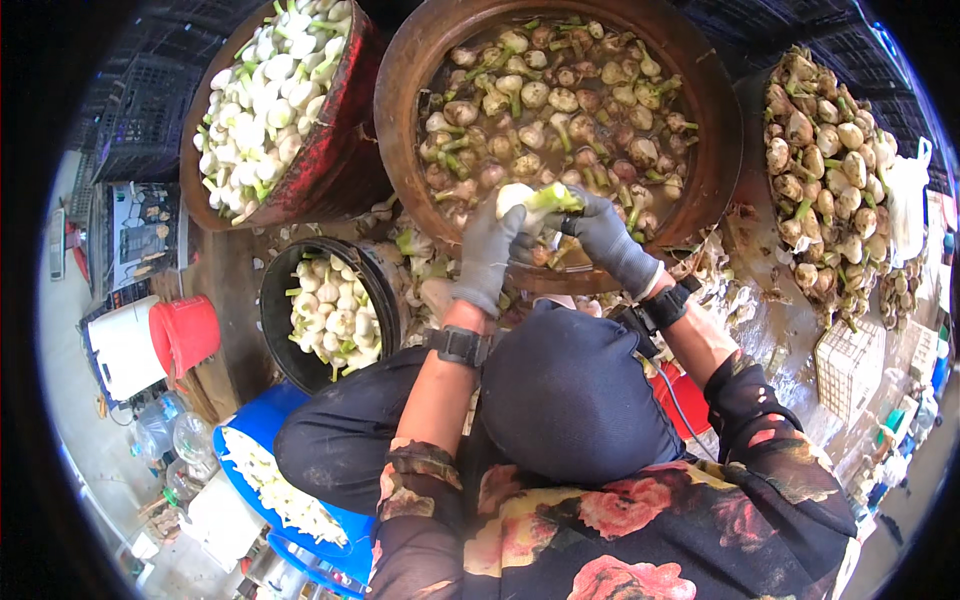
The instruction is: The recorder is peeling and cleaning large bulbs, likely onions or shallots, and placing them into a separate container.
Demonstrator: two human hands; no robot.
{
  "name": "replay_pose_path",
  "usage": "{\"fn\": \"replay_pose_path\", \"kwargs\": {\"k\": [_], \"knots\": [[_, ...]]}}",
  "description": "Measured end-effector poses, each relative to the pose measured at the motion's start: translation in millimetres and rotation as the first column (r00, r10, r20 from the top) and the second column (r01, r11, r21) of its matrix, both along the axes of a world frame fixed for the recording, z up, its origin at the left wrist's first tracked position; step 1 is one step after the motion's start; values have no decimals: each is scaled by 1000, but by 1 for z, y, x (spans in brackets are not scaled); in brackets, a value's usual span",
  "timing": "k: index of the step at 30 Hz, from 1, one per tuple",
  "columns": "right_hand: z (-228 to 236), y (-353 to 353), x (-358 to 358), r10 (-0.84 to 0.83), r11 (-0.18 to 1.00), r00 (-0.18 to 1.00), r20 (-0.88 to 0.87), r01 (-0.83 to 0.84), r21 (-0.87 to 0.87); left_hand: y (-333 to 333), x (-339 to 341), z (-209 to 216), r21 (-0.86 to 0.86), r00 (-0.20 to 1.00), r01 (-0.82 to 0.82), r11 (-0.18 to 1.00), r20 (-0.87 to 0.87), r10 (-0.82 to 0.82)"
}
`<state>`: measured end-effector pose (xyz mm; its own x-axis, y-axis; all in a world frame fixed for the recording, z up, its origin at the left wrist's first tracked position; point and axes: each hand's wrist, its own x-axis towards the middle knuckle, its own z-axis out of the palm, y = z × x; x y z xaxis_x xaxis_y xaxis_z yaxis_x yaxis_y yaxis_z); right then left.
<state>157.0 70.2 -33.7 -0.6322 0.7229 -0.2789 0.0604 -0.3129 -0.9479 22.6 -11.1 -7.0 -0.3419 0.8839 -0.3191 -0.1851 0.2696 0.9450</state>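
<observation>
Left hand (490,250): white bulb (515,198) pinched by fingers
Right hand (612,238): green stalk (553,199) pinched by fingers
Tub rim (402,130): overhung by hands
Open room: seen above soaked bulbs (563,100)

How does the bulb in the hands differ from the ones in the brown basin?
The held bulb looks mostly white, while many basin bulbs are stained brown or purplish. The held bulb is raised in the left hand and right hand, whereas the basin bulbs sit in murky water. Both look rounded, with green stem showing on the held bulb and many basin bulbs.
</observation>
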Motion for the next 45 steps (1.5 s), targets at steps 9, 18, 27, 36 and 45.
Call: {"fn": "replay_pose_path", "kwargs": {"k": [9,18,27,36,45], "knots": [[-24,11,26,82,811,987,139,-147,567,4,-13,9,46,997,-56,997,48,54],[13,23,19,127,692,949,289,-294,659,3,-12,2,-47,916,-115,992,381,124],[7,20,0,74,997,979,189,-70,-24,4,-8,0,130,968,-180,975,199,152],[34,16,-19,6,881,782,624,-300,367,5,-8,5,139,999,-17,990,-43,23],[24,7,-22,-148,852,809,569,-189,489,6,-11,4,151,999,-33,988,-11,35]]}}
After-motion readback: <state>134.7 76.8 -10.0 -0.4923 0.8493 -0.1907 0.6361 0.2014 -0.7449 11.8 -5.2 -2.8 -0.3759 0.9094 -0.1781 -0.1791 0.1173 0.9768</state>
